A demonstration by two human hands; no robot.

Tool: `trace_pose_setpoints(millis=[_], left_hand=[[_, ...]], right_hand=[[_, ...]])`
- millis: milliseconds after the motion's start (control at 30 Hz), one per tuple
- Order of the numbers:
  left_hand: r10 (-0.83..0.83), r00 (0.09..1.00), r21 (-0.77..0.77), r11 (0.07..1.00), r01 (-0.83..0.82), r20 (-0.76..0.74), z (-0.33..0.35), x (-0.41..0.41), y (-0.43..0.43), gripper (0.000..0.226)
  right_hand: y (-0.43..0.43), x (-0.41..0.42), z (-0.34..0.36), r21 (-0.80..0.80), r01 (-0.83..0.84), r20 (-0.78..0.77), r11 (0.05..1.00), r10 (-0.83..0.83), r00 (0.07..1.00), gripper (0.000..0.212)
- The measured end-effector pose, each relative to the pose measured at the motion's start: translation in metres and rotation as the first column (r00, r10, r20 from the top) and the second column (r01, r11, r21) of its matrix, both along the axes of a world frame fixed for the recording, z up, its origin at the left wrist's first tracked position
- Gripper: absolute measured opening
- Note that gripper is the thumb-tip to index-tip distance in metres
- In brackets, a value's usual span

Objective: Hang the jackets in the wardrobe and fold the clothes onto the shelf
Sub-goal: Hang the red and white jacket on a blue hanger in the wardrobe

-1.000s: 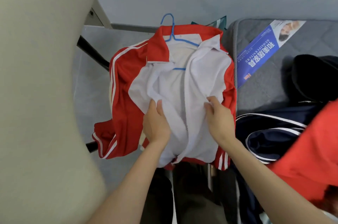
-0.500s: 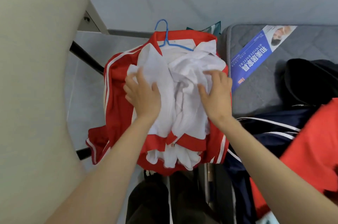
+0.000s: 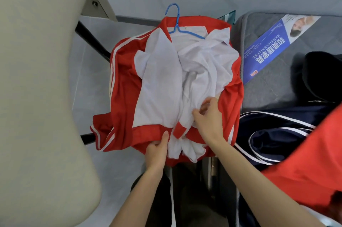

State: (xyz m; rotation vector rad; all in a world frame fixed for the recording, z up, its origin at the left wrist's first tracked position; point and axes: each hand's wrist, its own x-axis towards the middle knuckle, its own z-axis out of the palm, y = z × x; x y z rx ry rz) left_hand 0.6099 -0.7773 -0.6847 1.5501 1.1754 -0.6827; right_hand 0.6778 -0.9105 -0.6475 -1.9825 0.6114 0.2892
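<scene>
jacket (image 3: pixel 125 87) long axis runs top-to-bottom of frame, hanger (image 3: pixel 175 21) hook at top, away from hands; left hand (image 3: pixel 157 150) grips hem, right hand (image 3: pixel 209 121) pinches lining

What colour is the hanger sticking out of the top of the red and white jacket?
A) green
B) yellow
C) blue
C: the hanger whose hook pokes out above the collar of the red and white jacket is blue.
</scene>
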Motion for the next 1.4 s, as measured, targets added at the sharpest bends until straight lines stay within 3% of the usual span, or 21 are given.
trace_pose_setpoints(millis=[100, 167, 267, 333, 467, 533, 633, 733, 867, 1000, 1200, 1300, 1400], left_hand=[[0.160, 0.987, -0.036, 0.987, -0.159, 0.033, 0.000, 0.011, 0.002, 0.026], [0.182, 0.983, -0.045, 0.982, -0.181, 0.019, 0.000, 0.017, 0.004, 0.031], [0.192, 0.981, -0.034, 0.981, -0.192, 0.024, 0.003, 0.019, 0.007, 0.036], [0.215, 0.973, 0.004, 0.976, -0.216, 0.087, 0.005, 0.015, 0.011, 0.042], [0.118, 0.957, 0.105, 0.983, -0.150, 0.264, 0.006, 0.003, 0.026, 0.029], [0.076, 0.951, 0.135, 0.983, -0.121, 0.299, 0.004, -0.003, 0.034, 0.021], [0.072, 0.948, 0.127, 0.985, -0.116, 0.310, -0.003, -0.009, 0.045, 0.029], [0.072, 0.943, 0.096, 0.989, -0.109, 0.324, -0.010, -0.013, 0.054, 0.033], [0.039, 0.937, 0.077, 0.995, -0.069, 0.346, -0.014, -0.019, 0.060, 0.037], [0.033, 0.940, 0.033, 0.998, -0.047, 0.341, -0.015, -0.017, 0.068, 0.036], [0.035, 0.934, -0.015, 0.999, -0.032, 0.355, -0.013, -0.016, 0.068, 0.026], [0.059, 0.931, -0.005, 0.998, -0.061, 0.360, -0.014, -0.015, 0.067, 0.025], [0.066, 0.927, 0.017, 0.997, -0.078, 0.370, -0.015, -0.016, 0.065, 0.027]], right_hand=[[-0.009, 0.003, 0.019, -0.183, -0.041, 0.268, 0.982, 0.090, 0.959, 0.022], [-0.007, 0.007, 0.025, -0.287, -0.133, 0.341, 0.949, 0.231, 0.911, 0.020], [0.008, 0.009, 0.017, -0.206, -0.468, 0.109, 0.859, 0.496, 0.862, 0.023], [0.018, 0.001, 0.004, -0.053, -0.539, -0.060, 0.841, 0.536, 0.842, 0.022], [0.022, -0.035, -0.011, 0.004, -0.217, -0.165, 0.976, 0.215, 0.963, 0.020], [0.023, -0.059, -0.017, 0.056, -0.106, -0.300, 0.993, 0.118, 0.946, 0.021], [0.031, -0.083, -0.023, 0.211, 0.049, -0.472, 0.976, 0.058, 0.879, 0.019], [0.047, -0.081, -0.027, 0.372, 0.371, -0.644, 0.851, -0.051, 0.763, 0.033], [0.057, -0.070, -0.038, 0.501, 0.617, -0.762, 0.607, -0.029, 0.647, 0.043], [0.056, -0.075, -0.046, 0.523, 0.665, -0.767, 0.534, -0.046, 0.640, 0.025], [0.043, -0.089, -0.044, 0.600, 0.679, -0.738, 0.423, -0.034, 0.674, 0.036], [0.046, -0.078, -0.042, 0.597, 0.669, -0.743, 0.443, -0.009, 0.669, 0.044], [0.056, -0.065, -0.042, 0.565, 0.636, -0.743, 0.525, -0.012, 0.669, 0.039]])
